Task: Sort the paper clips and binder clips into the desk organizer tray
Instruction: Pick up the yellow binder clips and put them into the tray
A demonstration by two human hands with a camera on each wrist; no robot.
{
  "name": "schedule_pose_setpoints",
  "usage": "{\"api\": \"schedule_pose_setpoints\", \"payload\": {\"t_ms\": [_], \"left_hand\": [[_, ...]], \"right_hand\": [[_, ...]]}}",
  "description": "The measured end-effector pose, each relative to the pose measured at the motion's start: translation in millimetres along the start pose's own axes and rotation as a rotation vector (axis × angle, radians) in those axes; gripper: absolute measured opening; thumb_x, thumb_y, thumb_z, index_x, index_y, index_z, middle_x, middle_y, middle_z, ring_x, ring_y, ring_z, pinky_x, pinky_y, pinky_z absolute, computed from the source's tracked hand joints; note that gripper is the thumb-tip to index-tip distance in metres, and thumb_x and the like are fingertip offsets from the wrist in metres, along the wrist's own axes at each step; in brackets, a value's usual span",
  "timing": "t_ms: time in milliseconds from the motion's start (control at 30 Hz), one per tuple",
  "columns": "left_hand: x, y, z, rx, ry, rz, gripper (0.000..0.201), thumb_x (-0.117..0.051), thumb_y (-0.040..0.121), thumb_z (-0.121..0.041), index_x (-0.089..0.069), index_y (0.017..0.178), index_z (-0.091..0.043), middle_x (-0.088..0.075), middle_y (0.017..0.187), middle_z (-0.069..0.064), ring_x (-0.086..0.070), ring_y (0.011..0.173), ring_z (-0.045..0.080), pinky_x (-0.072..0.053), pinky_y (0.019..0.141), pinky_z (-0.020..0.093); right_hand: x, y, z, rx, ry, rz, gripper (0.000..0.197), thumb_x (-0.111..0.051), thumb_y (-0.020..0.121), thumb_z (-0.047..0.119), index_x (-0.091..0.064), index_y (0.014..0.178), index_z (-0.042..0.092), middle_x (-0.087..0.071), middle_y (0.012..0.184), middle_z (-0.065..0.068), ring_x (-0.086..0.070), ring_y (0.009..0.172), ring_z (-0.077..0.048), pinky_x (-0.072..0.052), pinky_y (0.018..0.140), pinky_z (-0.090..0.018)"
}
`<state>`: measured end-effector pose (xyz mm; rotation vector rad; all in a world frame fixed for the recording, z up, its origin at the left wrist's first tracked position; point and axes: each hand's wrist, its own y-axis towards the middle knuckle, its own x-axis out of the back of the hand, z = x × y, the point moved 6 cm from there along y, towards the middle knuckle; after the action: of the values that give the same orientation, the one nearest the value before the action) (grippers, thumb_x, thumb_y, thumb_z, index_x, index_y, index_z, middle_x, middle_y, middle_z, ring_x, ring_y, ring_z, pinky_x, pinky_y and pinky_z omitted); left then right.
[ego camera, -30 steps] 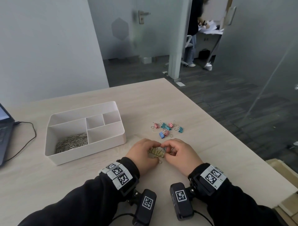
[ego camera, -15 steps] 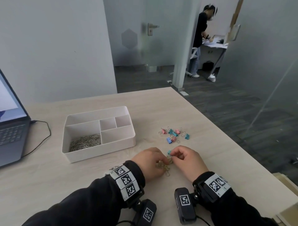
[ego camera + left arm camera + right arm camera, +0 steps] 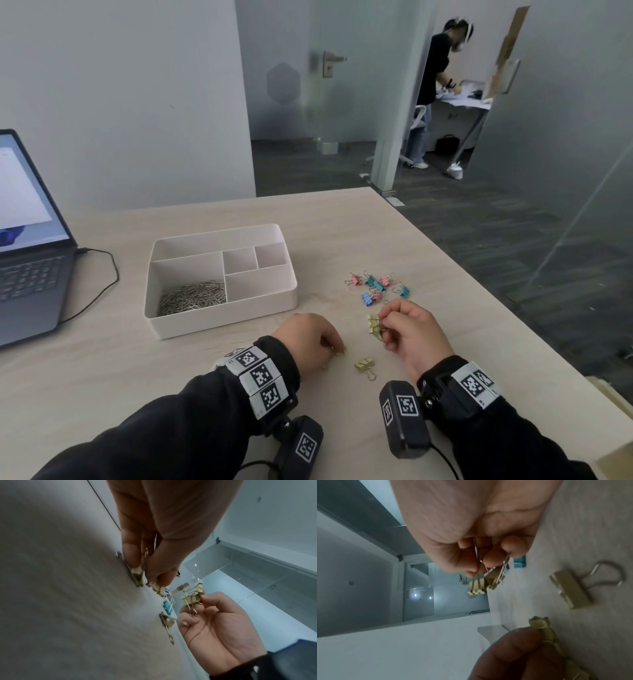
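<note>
A white organizer tray (image 3: 222, 320) sits left of centre, with a heap of silver paper clips (image 3: 193, 296) in its front-left compartment; its other compartments look bare. My right hand (image 3: 385, 325) is raised a little and pinches a bunch of gold binder clips (image 3: 374, 324) by their wire handles (image 3: 477, 577). Resting on the table, my left hand (image 3: 334, 349) pinches two gold binder clips (image 3: 137, 574) against the surface. One loose gold binder clip (image 3: 365, 366) lies between the hands. Several small pink, teal and blue binder clips (image 3: 376, 287) lie beyond my right hand.
An open laptop (image 3: 27, 267) with a black cable (image 3: 109, 274) stands at the left edge of the wooden table (image 3: 342, 233). The table's right edge runs close beside my right arm. Behind a glass wall a person (image 3: 431, 85) stands at another desk.
The hands, together over the gold clips a second ago, have parted. My right hand has lifted with a bunch of them; my left stays low, and one clip lies between.
</note>
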<state>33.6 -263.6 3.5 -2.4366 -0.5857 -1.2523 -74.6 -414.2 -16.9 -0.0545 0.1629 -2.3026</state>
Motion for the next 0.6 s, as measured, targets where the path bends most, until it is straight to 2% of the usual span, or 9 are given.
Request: {"api": "schedule_pose_setpoints", "payload": {"t_ms": [100, 167, 267, 400, 533, 600], "left_hand": [[8.7, -4.3, 13.9, 0.083, -0.092, -0.064, 0.027, -0.059, 0.084, -0.009, -0.078, 0.087, -0.028, -0.069, 0.085, -0.015, -0.063, 0.076, 0.003, -0.05, 0.073, 0.013], [12.9, -7.7, 21.8, 0.13, -0.134, -0.081, 0.026, -0.061, 0.082, -0.009, -0.078, 0.082, -0.029, -0.068, 0.076, -0.017, -0.064, 0.07, 0.004, -0.055, 0.072, 0.017], [19.7, -13.2, 31.1, 0.173, -0.141, -0.098, 0.024, -0.064, 0.079, -0.013, -0.076, 0.074, -0.033, -0.069, 0.074, -0.015, -0.067, 0.072, 0.009, -0.059, 0.076, 0.027], [27.8, -20.9, 36.3, 0.178, -0.055, -0.089, 0.009, -0.069, 0.075, -0.033, -0.071, 0.072, -0.042, -0.065, 0.074, -0.017, -0.063, 0.067, 0.003, -0.058, 0.069, 0.028], [29.3, -29.0, 39.6, 0.201, -0.085, -0.037, 0.007, -0.072, 0.075, -0.034, -0.075, 0.081, -0.036, -0.071, 0.075, -0.014, -0.066, 0.066, 0.003, -0.059, 0.069, 0.028], [30.0, -31.6, 39.7, 0.199, -0.063, -0.029, 0.012, -0.072, 0.077, -0.03, -0.075, 0.089, -0.032, -0.072, 0.086, -0.012, -0.066, 0.072, 0.006, -0.058, 0.069, 0.028]], "right_hand": [[-13.9, 2.7, 5.0, -0.003, 0.018, 0.029, 0.041, -0.052, 0.087, -0.009, -0.069, 0.063, 0.02, -0.06, 0.063, -0.007, -0.052, 0.056, -0.018, -0.042, 0.054, -0.03], [-27.0, 5.3, 10.6, 0.013, -0.016, 0.055, 0.038, -0.054, 0.087, -0.007, -0.071, 0.067, 0.021, -0.064, 0.067, -0.007, -0.057, 0.06, -0.019, -0.046, 0.057, -0.031], [-51.3, 10.3, 22.5, 0.04, -0.07, 0.115, 0.028, -0.054, 0.087, -0.006, -0.07, 0.077, 0.015, -0.068, 0.072, -0.007, -0.061, 0.066, -0.019, -0.051, 0.061, -0.032], [-85.1, 21.7, 42.0, 0.101, -0.118, 0.168, 0.024, -0.055, 0.087, -0.006, -0.068, 0.08, 0.013, -0.07, 0.076, -0.007, -0.064, 0.07, -0.019, -0.054, 0.067, -0.034], [-117.1, 35.4, 54.8, 0.143, -0.184, 0.197, 0.026, -0.056, 0.087, -0.004, -0.068, 0.077, 0.016, -0.07, 0.075, -0.004, -0.066, 0.073, -0.02, -0.057, 0.07, -0.035], [-129.4, 41.2, 59.4, 0.153, -0.212, 0.2, 0.025, -0.056, 0.086, -0.004, -0.068, 0.077, 0.016, -0.071, 0.077, -0.004, -0.067, 0.074, -0.021, -0.059, 0.074, -0.038]]}}
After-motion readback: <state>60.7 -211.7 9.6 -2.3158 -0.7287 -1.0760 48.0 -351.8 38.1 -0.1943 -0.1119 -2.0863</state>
